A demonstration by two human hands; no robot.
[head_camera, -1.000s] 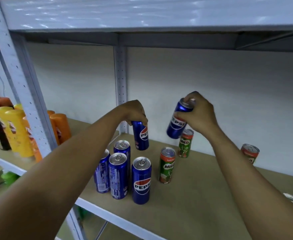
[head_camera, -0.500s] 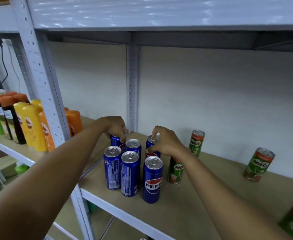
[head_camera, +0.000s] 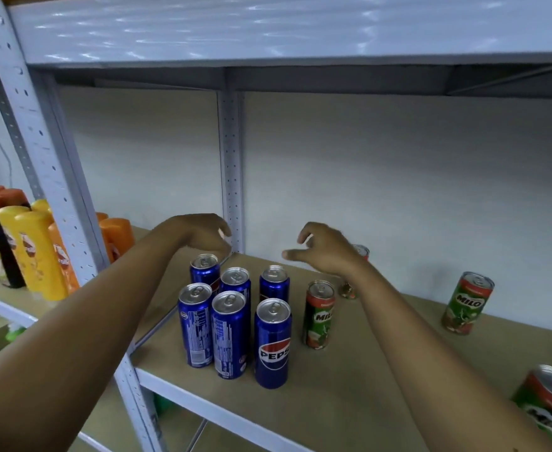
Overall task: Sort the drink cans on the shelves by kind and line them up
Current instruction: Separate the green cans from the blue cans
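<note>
Six tall blue Pepsi cans (head_camera: 235,318) stand upright in two rows of three near the left front of the brown shelf board (head_camera: 349,396). Both hands hover above and behind them, holding nothing. The left hand (head_camera: 203,234) hangs just over the back-left can, fingers loosely curled; the right hand (head_camera: 323,252) has its grip apart, thumb and fingers spread.

The green and red Milo cans are scattered. The nearest Milo can (head_camera: 318,314) stands upright just right of the blue block, below and slightly toward the person from the right hand, its long axis vertical. A second Milo can (head_camera: 356,272) is mostly hidden behind the right wrist, a third Milo can (head_camera: 467,303) stands well off to the right, and a fourth Milo can (head_camera: 548,402) sits at the frame's right edge.

The right hand is nearer all of them, so it likely drops onto the nearest one from above.
</note>
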